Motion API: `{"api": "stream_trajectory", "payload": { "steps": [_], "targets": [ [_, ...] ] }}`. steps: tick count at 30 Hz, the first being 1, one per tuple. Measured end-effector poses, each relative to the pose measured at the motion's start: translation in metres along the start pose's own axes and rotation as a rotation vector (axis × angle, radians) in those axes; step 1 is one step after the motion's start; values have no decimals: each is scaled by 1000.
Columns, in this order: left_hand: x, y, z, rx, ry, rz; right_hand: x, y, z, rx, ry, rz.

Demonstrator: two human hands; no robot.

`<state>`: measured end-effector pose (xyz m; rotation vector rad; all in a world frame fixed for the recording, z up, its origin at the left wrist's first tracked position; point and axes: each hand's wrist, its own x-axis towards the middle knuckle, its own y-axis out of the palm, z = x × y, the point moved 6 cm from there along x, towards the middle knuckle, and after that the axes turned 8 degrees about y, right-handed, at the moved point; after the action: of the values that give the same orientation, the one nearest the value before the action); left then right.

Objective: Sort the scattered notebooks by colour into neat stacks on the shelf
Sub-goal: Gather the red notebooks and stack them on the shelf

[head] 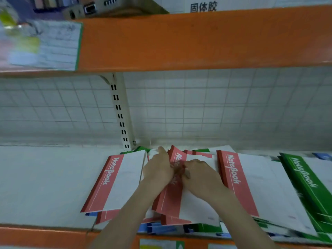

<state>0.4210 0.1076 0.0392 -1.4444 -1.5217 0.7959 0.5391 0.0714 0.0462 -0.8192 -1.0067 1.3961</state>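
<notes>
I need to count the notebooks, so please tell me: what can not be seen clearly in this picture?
Head view only:
- Middle red notebook: the left hand and right hand cover its title and hide their own fingers.
- Blue notebooks: buried under the pile, only edges show.
- Green notebook: cut off by the right edge.
- Paper sheet on the upper shelf: too blurred to read.

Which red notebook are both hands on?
The middle red notebook, between left hand and right hand; the left one and right one lie untouched.
</notes>
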Motion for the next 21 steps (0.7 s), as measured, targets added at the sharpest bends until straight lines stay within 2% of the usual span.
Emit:
{"api": "stream_trajectory", "payload": {
  "steps": [4, 6, 9, 13, 18, 21],
  "targets": [
    [-5, -5, 1, -85, 26, -49, -23, -3, 7, 28, 46, -95],
    [-7, -10, 2, -188, 32, -74, -28, -4, 10, 19, 79, -86],
    [-8, -16, 10, -444, 4, -85, -30, -4, 18, 21, 95, -38],
    [-12, -12, 10, -798, -11, 6, -29, -6, 28, 41, 101, 36],
    [-19, -15, 10, -887, -50, -36, -25, -4, 36, 80, 68, 211],
    [-19, -15, 5, -935, 20, -25, -25, -5, 40, 80, 98, 181]
  ]
}}
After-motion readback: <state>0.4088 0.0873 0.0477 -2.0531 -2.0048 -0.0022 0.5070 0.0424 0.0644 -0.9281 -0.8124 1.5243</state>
